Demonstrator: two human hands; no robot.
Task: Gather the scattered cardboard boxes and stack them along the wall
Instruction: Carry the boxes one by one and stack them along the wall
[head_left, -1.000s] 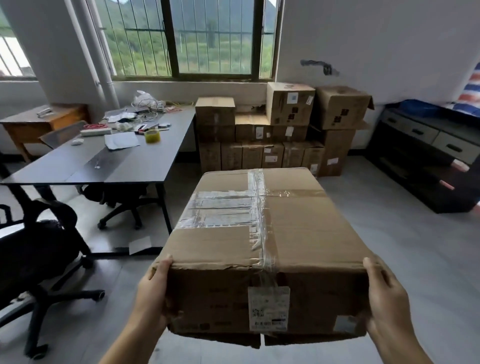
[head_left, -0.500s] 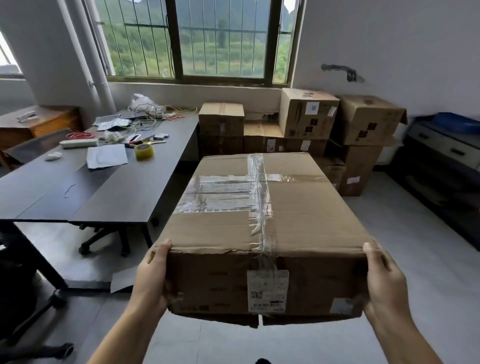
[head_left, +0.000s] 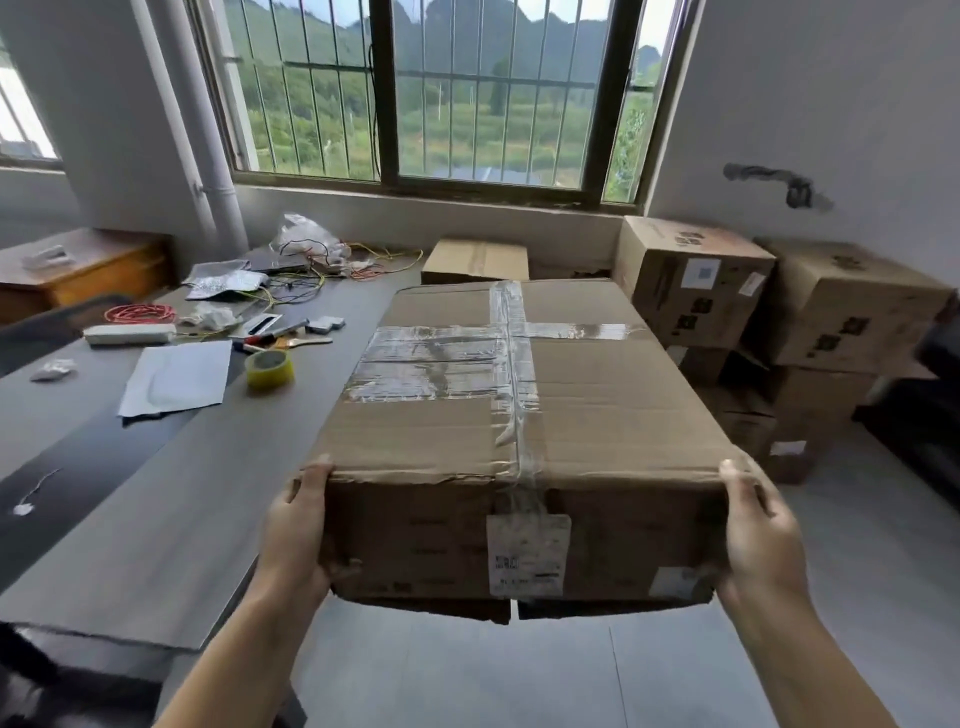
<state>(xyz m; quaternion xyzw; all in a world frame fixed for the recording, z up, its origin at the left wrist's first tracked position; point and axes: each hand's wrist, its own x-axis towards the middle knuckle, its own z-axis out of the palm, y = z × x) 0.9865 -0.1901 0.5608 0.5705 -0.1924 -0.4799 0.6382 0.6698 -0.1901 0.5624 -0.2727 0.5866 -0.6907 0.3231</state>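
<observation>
1. Since a second ago the person has closed in on the wall stack (head_left: 737, 332): those boxes now loom larger at 1 to 2 o'clock, and the desk (head_left: 171, 499) has slid up along the left
2. Carried box (head_left: 524, 415) sits dead centre, held off the floor, long axis running away toward 12 o'clock, with clear tape crossing its top and a white label (head_left: 527, 555) on the near face
3. Left hand (head_left: 296, 525) clamps the near-left corner, thumb up at the top edge, palm flat on the side; whether its fingers curl under, I cannot tell
4. Right hand (head_left: 761, 540) mirrors it at the near-right corner, thumb on the top edge
5. Bottom flaps sag open along the near underside, so I judge it wise to spread support under the base and keep the box level
6. Landing spot, as I read it: the lower box (head_left: 475, 260) at 12 o'clock, or the gap beside the taller stack
7. Desk edge runs close at 9 to 10 o'clock, with a tape roll (head_left: 269, 369) and paper sheet (head_left: 176, 376) near it
8. Open floor (head_left: 675, 670) lies at 5 o'clock; a dark cabinet (head_left: 930, 431) crowds 3 o'clock
</observation>
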